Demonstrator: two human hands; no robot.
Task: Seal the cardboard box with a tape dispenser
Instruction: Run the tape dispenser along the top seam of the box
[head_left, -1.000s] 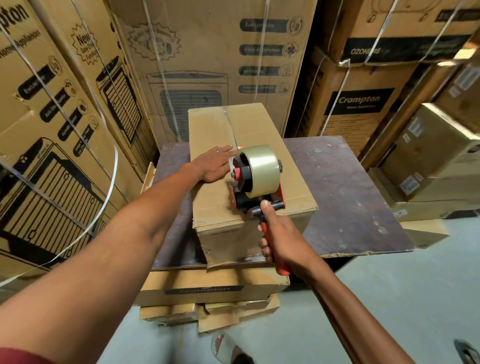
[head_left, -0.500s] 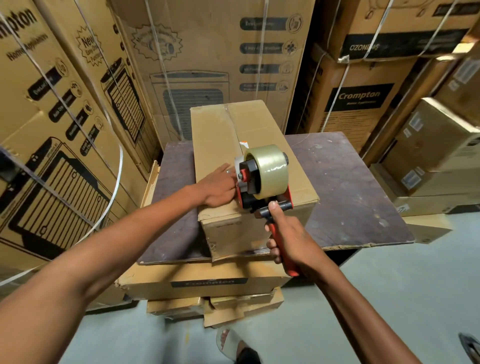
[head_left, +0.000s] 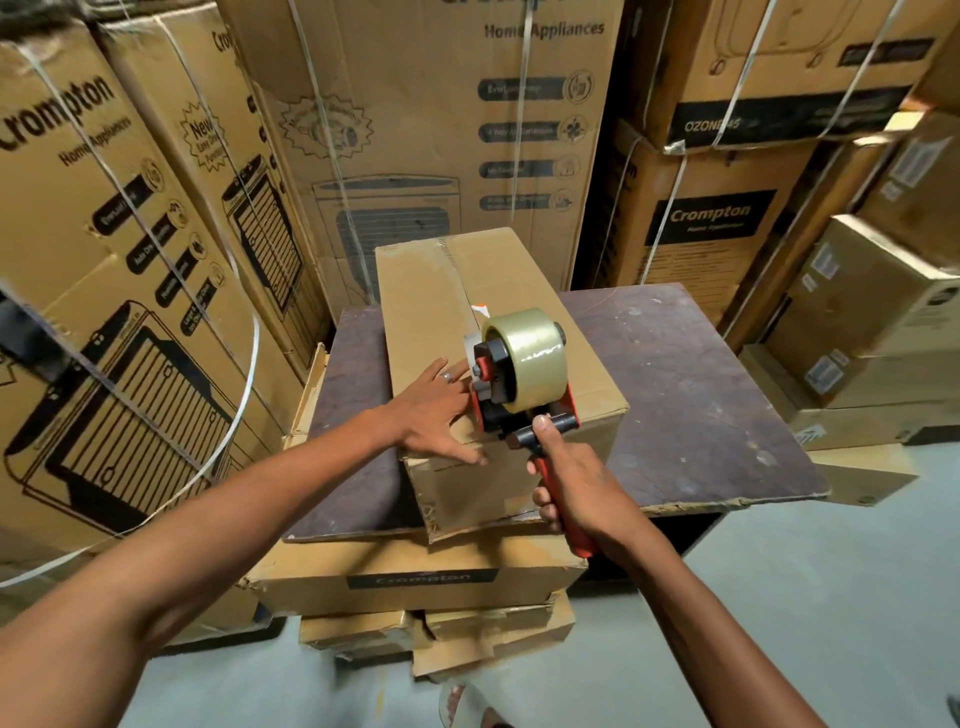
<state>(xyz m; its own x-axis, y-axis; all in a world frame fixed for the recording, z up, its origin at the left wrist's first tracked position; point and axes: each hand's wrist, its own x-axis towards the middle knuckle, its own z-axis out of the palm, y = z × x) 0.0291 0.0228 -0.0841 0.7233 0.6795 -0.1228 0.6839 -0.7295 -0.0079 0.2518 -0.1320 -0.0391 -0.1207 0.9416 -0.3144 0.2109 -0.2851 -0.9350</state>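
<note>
A long brown cardboard box lies lengthwise on a dark board, its top flaps meeting along a centre seam. A red and black tape dispenser with a fat roll of clear tape rests on the box top near the front end. My right hand grips its red handle, thumb on the crossbar. My left hand lies flat on the box just left of the dispenser, fingers spread, thumb hanging over the front edge.
Tall strapped appliance cartons wall in the left and back. Smaller boxes stack at the right. The board sits on flat cartons. Grey floor lies below right, and a sandalled foot shows at the bottom.
The dispenser has come toward me along the box top to its front end. My left hand slid back with it, from mid-box to the front edge.
</note>
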